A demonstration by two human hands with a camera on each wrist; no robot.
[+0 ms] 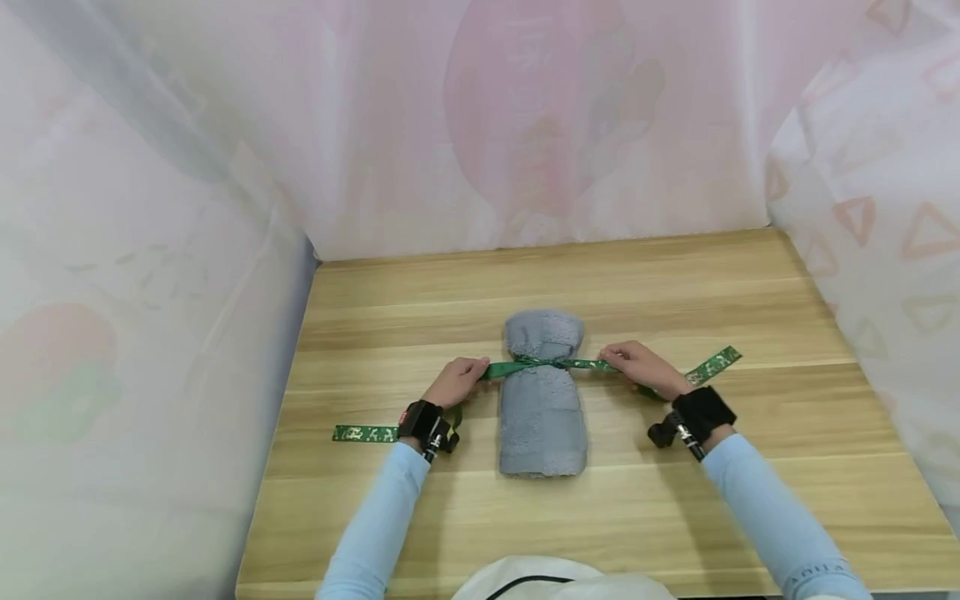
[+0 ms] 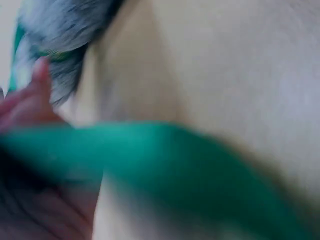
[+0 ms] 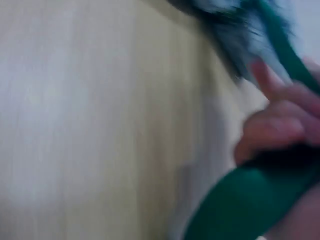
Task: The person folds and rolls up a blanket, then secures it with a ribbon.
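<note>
**Green ribbon drawn tight round a rolled grey towel**

Lying lengthwise at the middle of the wooden table (image 1: 750, 283): a rolled grey towel (image 1: 543, 417), plush and matte, cinched about a third of the way down from its far end, so that the top flares out above the pinch and the longer lower part stays a plain cylinder. Wrapped round that waist and crossed at its front: a green ribbon (image 1: 525, 364), flat, narrow and slightly glossy, printed with a pale pattern toward its ends. Stretched out to both sides in a nearly straight line.

Left hand (image 1: 456, 382) just beside the towel's left flank, fingers curled round the ribbon; loose left tail trailing past the wrist and lying flat on the table. Right hand (image 1: 637, 364) just beside the right flank, fingers likewise closed on the ribbon, right tail running out beyond the wrist toward the table's right edge. Blurred wrist views confirming only fingers (image 2: 35, 95) against green band and grey pile (image 3: 235, 30); finer detail not readable.

Pale, lengthwise-grained boards under everything. Black wrist straps (image 1: 705, 412) over light blue sleeves (image 1: 375, 525). Pink-and-white printed cloth backdrop (image 1: 525, 125) hung on three sides. Nothing between hands and towel except the ribbon itself.
</note>
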